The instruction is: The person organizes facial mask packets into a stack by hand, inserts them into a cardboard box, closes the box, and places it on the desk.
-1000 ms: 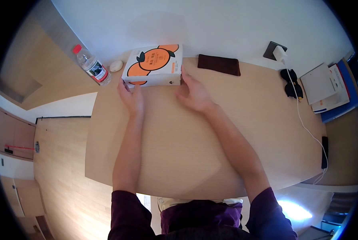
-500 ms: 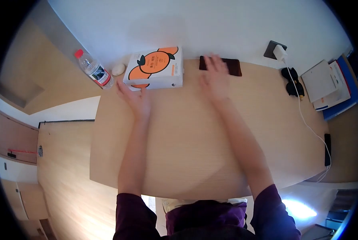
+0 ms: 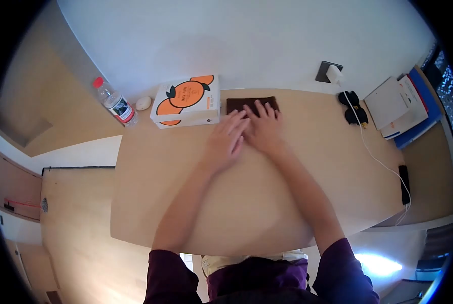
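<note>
A dark brown flat cloth or pouch (image 3: 236,105) lies on the wooden table (image 3: 317,152) near the wall. My right hand (image 3: 265,127) rests with spread fingers over its front part. Beside it, my left hand (image 3: 227,139) reaches the pouch's front left edge, fingers apart and close to my right hand. Nothing shows in either hand. Just left of the pouch stands a white box with orange fruit prints (image 3: 188,101), which neither hand touches.
A red-capped bottle (image 3: 117,105) and a small white round object (image 3: 143,103) stand left of the box. On the right are sunglasses (image 3: 354,112), a charger (image 3: 334,74) with its white cable, papers and a blue folder (image 3: 423,126), and a black bar (image 3: 404,184).
My hands have left the sides of the box. My right hand moved right to the pouch first, then my left hand came over beside it. The camera view has shifted slightly.
</note>
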Demonstrator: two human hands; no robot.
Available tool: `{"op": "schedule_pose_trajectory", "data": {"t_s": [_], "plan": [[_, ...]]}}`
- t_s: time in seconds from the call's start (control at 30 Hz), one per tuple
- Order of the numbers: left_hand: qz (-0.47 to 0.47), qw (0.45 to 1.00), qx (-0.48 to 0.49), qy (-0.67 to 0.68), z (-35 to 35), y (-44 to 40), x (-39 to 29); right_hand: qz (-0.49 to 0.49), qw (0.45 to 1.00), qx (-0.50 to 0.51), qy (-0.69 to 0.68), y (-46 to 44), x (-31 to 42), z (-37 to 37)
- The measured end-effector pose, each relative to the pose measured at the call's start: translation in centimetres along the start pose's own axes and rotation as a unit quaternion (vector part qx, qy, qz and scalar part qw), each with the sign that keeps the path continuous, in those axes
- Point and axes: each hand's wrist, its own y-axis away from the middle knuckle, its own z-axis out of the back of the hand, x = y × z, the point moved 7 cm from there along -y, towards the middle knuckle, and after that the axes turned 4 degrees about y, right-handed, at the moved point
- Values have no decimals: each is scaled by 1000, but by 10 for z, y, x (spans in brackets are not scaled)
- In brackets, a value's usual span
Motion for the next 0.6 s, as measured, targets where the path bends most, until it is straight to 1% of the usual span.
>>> {"op": "schedule_pose_trajectory", "data": {"t_s": [0.03,0.13,0.23,0.27,0.33,0.43,0.47,0.53,0.57,0.6], "plan": [[8,1000,-10,-13,6,0,0,14,1000,-9,-8,10,8,6],[16,1000,17,-10,-6,5,6,57,998,14,-13,43,34,28],[70,990,102,68,-14,10,14,111,992,52,-32,65,45,43],[57,991,98,75,-16,12,10,121,991,-5,-54,71,43,46],[34,992,94,83,-17,24,-5,145,981,-2,-126,81,34,49],[19,997,76,26,-8,44,-51,186,960,-19,-208,106,22,62],[39,994,106,13,-7,56,-65,199,952,-30,-228,115,18,71],[61,985,163,4,1,83,-101,188,919,113,-328,143,14,75],[64,979,192,10,7,98,-122,220,895,130,-365,164,17,79],[43,973,228,13,6,117,-140,254,902,120,-327,187,23,94]]}}
